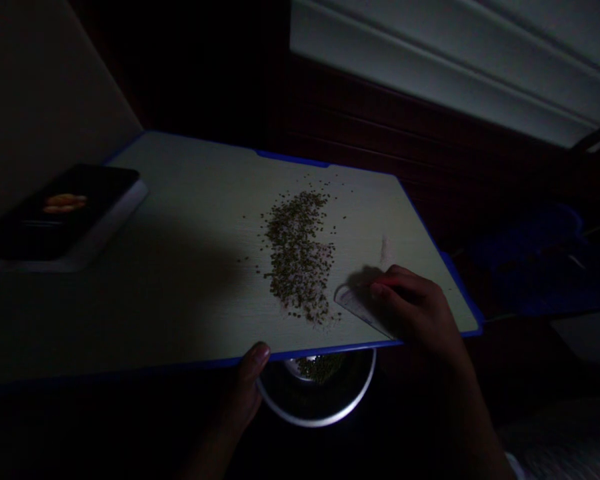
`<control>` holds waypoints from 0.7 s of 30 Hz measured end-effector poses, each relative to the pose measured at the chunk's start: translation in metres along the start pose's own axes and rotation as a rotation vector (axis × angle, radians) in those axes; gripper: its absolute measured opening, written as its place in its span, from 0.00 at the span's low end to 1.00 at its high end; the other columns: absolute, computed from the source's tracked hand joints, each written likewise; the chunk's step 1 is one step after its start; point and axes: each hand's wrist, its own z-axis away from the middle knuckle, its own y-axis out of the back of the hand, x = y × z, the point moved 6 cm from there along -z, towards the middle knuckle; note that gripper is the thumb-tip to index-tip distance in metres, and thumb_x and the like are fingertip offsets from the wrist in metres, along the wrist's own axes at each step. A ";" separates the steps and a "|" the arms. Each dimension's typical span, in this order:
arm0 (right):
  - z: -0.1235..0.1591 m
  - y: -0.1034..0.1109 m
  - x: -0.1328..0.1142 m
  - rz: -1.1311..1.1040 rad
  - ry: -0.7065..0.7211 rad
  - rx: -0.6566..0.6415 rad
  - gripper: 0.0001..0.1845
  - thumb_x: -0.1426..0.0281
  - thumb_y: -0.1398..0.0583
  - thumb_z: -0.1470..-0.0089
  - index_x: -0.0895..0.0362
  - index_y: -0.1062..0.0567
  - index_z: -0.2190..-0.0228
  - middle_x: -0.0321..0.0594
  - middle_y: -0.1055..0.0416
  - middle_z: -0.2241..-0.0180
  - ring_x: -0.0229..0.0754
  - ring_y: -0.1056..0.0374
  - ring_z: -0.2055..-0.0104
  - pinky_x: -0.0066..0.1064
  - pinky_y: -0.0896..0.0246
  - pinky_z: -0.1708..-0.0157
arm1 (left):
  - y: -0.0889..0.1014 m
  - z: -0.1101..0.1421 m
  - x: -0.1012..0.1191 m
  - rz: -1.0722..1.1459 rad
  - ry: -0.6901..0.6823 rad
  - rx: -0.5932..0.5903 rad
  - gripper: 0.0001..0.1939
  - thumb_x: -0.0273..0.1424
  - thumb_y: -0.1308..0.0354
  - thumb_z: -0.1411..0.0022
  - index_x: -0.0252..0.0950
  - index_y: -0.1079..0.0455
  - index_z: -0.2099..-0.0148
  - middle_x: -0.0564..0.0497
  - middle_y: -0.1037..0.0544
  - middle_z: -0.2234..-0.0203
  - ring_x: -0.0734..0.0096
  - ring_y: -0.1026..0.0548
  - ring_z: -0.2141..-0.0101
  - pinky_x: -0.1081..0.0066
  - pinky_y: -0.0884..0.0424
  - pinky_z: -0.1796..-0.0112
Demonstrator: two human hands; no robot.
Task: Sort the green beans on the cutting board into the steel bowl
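Observation:
A loose spread of small green grains (300, 257), perhaps mung beans, lies with pale dust on a light, blue-edged tabletop (195, 180). Just right of the spread, my right hand (417, 307) is closed in a pinch low over the surface. A thin, pale shape with a rounded corner (357, 307) shows under its fingers; I cannot tell what it is. My left hand (250, 383) is at the near edge, thumb on top, fingers around the rim of a round metal bowl (325, 420). The bowl sits just below the edge, partly hidden, with more green grains (323, 367) inside.
A dark-topped box or book (65, 213) with a picture on it rests on the left of the tabletop. Dark wooden panelling (350, 113) stands behind, with pale slats (430, 60) above. A blue object (530, 260) is dimly visible at right. The light is very low.

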 end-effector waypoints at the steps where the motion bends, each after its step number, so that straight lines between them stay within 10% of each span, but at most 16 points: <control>1: 0.000 -0.002 -0.002 0.005 0.026 -0.041 0.10 0.63 0.35 0.40 0.55 0.18 0.70 0.37 0.30 0.72 0.39 0.35 0.69 0.31 0.43 0.71 | -0.001 0.000 0.000 -0.008 0.012 -0.005 0.21 0.44 0.25 0.66 0.41 0.33 0.84 0.54 0.27 0.86 0.55 0.23 0.75 0.54 0.21 0.62; 21: 0.002 -0.003 -0.004 -0.019 0.069 -0.112 0.07 0.70 0.36 0.42 0.53 0.19 0.72 0.35 0.31 0.73 0.38 0.37 0.71 0.32 0.45 0.72 | -0.007 0.002 0.001 0.010 0.026 -0.047 0.21 0.46 0.23 0.68 0.41 0.31 0.84 0.52 0.26 0.85 0.46 0.19 0.68 0.53 0.21 0.59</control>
